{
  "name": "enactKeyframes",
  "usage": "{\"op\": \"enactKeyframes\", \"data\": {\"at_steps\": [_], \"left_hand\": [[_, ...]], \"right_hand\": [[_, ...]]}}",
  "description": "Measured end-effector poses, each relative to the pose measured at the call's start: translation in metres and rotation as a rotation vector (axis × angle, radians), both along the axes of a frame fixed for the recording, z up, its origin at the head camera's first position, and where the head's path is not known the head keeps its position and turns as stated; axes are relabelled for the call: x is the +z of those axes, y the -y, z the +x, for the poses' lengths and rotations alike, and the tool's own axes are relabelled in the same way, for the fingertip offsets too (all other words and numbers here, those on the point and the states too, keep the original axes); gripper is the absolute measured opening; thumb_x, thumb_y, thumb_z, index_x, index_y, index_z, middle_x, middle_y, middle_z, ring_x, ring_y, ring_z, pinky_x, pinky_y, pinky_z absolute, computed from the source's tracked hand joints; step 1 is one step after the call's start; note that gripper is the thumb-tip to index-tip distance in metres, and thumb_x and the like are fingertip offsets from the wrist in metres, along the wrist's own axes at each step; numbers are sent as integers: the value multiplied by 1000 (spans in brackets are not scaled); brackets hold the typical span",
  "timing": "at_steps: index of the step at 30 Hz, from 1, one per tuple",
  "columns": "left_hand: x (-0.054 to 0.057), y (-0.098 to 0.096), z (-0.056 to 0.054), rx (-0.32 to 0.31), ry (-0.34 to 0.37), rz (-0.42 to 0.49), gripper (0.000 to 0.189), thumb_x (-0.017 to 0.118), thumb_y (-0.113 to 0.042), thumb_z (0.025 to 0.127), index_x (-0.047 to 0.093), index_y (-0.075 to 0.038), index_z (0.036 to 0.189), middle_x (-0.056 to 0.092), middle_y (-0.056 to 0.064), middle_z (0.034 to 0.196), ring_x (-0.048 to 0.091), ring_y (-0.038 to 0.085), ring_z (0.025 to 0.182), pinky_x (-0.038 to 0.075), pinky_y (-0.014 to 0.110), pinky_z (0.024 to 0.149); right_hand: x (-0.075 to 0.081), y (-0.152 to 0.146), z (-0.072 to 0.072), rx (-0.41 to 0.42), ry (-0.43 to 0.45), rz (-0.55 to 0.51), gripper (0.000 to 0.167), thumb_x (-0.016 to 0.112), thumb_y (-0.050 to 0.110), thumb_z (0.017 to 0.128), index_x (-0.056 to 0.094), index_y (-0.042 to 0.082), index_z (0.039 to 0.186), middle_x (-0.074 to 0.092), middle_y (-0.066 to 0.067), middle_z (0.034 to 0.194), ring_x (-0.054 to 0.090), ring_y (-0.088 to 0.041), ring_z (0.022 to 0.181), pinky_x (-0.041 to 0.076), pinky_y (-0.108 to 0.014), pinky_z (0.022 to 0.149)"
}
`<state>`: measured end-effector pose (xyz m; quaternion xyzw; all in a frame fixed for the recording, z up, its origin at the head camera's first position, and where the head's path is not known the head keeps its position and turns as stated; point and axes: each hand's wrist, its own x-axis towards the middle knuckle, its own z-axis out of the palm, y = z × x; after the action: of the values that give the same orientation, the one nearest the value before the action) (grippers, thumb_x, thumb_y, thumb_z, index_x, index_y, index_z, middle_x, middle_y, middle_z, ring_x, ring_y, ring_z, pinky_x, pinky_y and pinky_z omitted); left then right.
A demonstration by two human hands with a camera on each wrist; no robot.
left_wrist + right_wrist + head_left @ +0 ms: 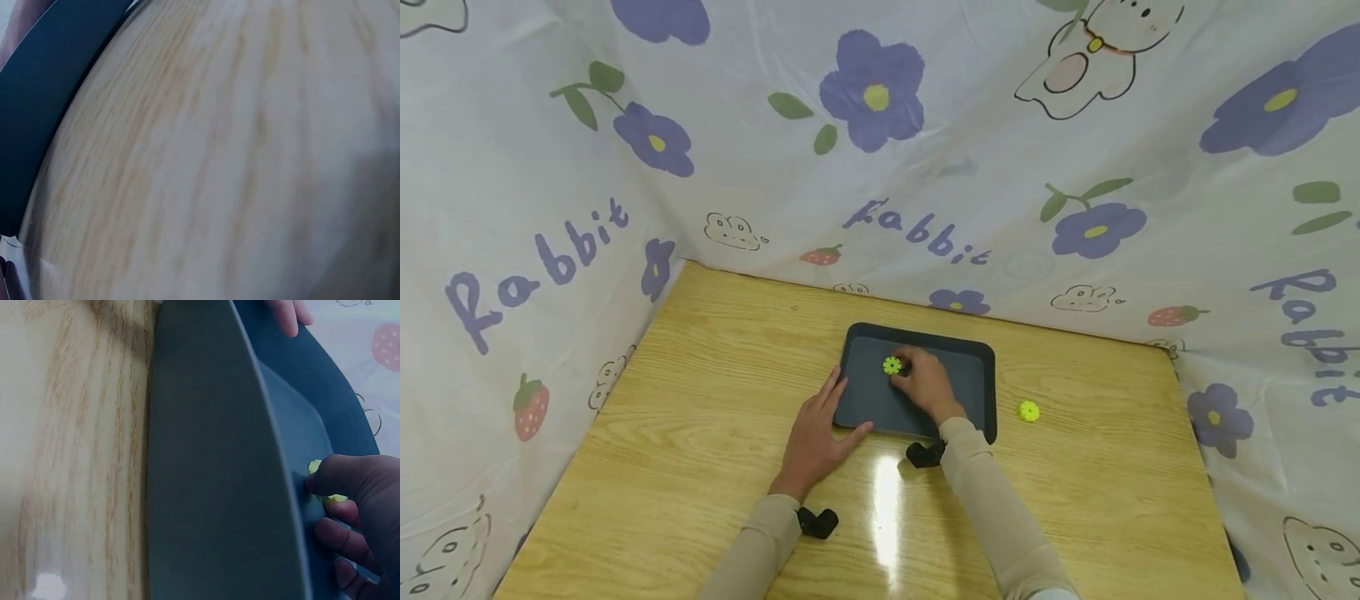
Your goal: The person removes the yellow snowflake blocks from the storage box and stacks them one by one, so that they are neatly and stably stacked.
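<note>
A dark grey rectangular tray lies on the table. Inside it, my right hand pinches a small yellow-green notched disc between thumb and fingers. The right wrist view shows the same disc partly covered by the thumb. At the tray's near left corner, my left hand touches the rim with its fingers stretched out and thumb spread. In the left wrist view the tray's outer wall fills the left side. Another yellow-green notched piece lies on the wood, right of the tray.
The wooden table runs back to a white cloth printed with purple flowers and rabbits, which hangs behind and at both sides. A black wrist mount sits on the left wrist, another on the right.
</note>
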<state>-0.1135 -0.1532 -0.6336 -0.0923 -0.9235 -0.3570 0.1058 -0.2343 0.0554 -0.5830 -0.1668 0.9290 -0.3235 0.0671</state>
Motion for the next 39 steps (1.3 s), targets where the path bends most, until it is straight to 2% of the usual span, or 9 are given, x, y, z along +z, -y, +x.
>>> {"op": "enactKeyframes", "data": {"at_steps": [7,12,18,22,25,31,35,39], "left_hand": [[-3,-2,0,2,19,-4,89,66,-63,95,39,-10,161,16,-8,172,42,32,145,36,55,117],[-1,-4,2,-3,13,11,88,67,-60,95,39,-9,160,18,-6,172,42,33,146,36,56,116],[3,-3,3,-9,19,-6,88,67,-60,95,39,-8,160,18,-4,172,44,35,144,37,57,116],[5,-2,1,-9,9,-5,88,68,-59,95,39,-8,160,20,-1,172,44,36,143,38,59,115],[3,0,1,-9,5,-1,88,68,-59,95,39,-8,160,19,-2,172,44,36,144,37,59,115],[0,-1,1,-4,12,13,88,68,-59,95,37,-10,161,16,-6,173,43,35,144,36,58,116],[0,-1,2,-7,8,21,89,68,-59,94,37,-10,162,16,-4,173,44,37,143,37,60,115],[1,0,0,-8,20,7,90,66,-61,95,35,-11,162,15,-5,173,43,37,144,37,60,115]], "right_hand": [[-3,-4,2,-7,7,4,38,82,13,90,73,3,125,72,-9,101,66,-22,85,57,-45,80],[-5,-8,5,-5,-14,7,38,83,19,91,73,2,123,70,-10,102,65,-21,82,58,-44,78],[-4,-15,10,-23,-56,-65,37,83,23,91,73,3,122,69,-9,104,63,-17,77,57,-40,73],[4,-26,16,-33,-66,-113,38,81,24,93,72,5,124,67,-7,106,61,-15,76,55,-36,67],[11,-38,21,-49,-90,-141,36,81,23,93,72,5,124,66,-6,104,60,-14,73,53,-35,63],[27,-77,35,-124,-159,-170,33,80,19,94,73,4,122,64,-9,102,60,-15,73,52,-34,64],[34,-111,44,-200,-204,-191,34,81,18,93,72,1,122,65,-12,102,63,-20,75,53,-35,63],[40,-147,54,-306,-223,-203,37,81,18,93,71,0,124,66,-16,106,67,-25,82,56,-32,68]]}}
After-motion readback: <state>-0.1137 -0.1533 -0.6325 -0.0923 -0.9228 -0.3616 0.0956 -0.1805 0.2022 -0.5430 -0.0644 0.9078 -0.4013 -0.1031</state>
